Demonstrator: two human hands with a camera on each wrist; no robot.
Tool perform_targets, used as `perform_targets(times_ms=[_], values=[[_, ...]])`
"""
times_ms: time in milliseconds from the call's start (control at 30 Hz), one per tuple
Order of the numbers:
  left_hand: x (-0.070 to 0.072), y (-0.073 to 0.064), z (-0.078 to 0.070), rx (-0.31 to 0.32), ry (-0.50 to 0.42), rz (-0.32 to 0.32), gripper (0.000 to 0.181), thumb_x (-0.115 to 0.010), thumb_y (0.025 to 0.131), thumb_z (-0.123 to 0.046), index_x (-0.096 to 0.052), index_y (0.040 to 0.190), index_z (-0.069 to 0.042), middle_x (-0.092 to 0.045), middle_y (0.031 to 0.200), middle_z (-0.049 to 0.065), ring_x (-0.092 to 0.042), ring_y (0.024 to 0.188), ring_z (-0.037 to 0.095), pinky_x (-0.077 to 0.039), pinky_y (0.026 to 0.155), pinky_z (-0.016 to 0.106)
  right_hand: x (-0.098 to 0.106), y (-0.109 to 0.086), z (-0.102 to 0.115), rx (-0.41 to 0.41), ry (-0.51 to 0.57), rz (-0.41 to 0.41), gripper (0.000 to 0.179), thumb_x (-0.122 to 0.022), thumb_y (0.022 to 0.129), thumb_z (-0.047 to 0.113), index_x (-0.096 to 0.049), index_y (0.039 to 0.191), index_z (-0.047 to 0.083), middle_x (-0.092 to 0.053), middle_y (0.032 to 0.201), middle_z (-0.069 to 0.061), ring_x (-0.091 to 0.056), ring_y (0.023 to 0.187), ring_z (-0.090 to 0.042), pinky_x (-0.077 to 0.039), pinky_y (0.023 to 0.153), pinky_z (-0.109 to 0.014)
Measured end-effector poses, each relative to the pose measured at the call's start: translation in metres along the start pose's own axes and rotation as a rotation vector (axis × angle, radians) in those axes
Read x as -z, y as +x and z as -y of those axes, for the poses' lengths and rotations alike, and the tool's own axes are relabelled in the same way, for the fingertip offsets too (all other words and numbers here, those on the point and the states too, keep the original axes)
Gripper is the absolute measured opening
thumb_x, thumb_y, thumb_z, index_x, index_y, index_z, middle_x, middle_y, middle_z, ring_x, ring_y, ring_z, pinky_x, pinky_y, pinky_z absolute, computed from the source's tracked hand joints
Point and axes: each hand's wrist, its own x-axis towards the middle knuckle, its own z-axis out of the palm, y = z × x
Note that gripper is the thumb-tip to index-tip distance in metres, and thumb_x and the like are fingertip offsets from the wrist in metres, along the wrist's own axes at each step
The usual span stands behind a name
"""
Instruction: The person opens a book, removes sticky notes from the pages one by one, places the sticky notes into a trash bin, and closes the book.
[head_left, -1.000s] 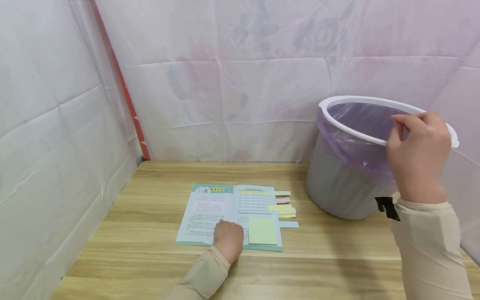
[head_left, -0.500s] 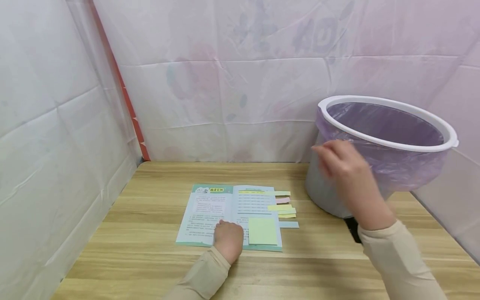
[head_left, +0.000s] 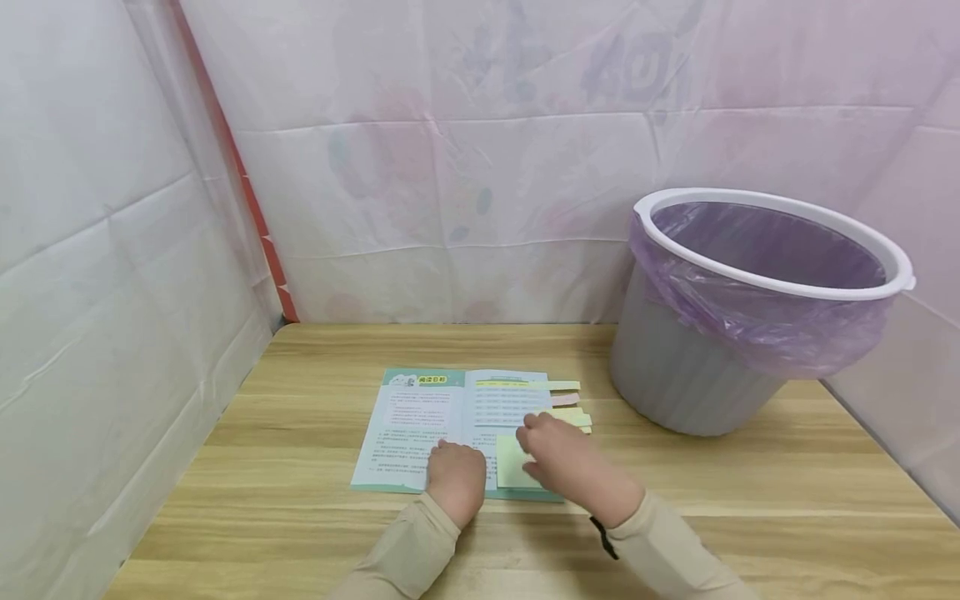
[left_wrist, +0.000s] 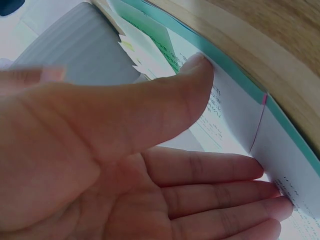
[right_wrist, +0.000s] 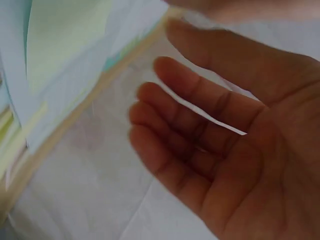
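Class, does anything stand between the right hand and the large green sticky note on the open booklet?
Nothing visible does: in the head view, the right hand overlaps the green note, while the left hand lies to its left.

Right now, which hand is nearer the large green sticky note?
Right. In the head view, your right hand covers part of the large green sticky note; your left hand rests left of it, on the open booklet.

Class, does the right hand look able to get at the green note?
Probably yes: the right hand is near the green note, its fingers look empty, and nothing visible blocks the way.
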Motion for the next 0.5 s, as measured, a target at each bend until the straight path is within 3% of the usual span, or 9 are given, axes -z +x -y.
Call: perform_targets(times_ms=[133, 333, 500], values=[[0.0, 0.0, 0.0, -0.005, 0.0, -0.003, 0.025, -0.067, 0.087, -0.012, -0.071, 0.108, 0.002, -0.066, 0.113, 0.023, -0.062, 0.111, 0.032, -0.049, 0.096, 0.037, -0.016, 0.0, 0.008, -0.074, -0.011, 0.103, 0.029, -0.086, 0.068, 0.007, -0.062, 0.083, 0.0, -0.052, 0.075, -0.005, -0.053, 0.069, -0.022, -0.049, 0.058, -0.027], [0.0, 0.001, 0.0, 0.0, 0.002, 0.002, 0.025, -0.066, 0.087, -0.012, -0.071, 0.109, 0.0, -0.066, 0.114, 0.022, -0.062, 0.112, 0.032, -0.049, 0.097, 0.037, -0.028, 0.0, 0.01, -0.071, -0.029, 0.063, 0.03, -0.086, 0.063, 0.003, -0.06, 0.077, 0.003, -0.05, 0.07, -0.003, -0.048, 0.064, -0.02, -0.044, 0.054, -0.027], [0.0, 0.002, 0.0, -0.002, -0.004, 0.011, 0.025, -0.066, 0.088, -0.011, -0.07, 0.11, 0.0, -0.066, 0.115, 0.021, -0.061, 0.114, 0.032, -0.048, 0.098, 0.037, -0.032, 0.001, 0.009, -0.069, -0.033, 0.034, 0.023, -0.079, 0.067, -0.006, -0.058, 0.075, 0.002, -0.049, 0.068, -0.004, -0.049, 0.062, -0.021, -0.043, 0.052, -0.028]])
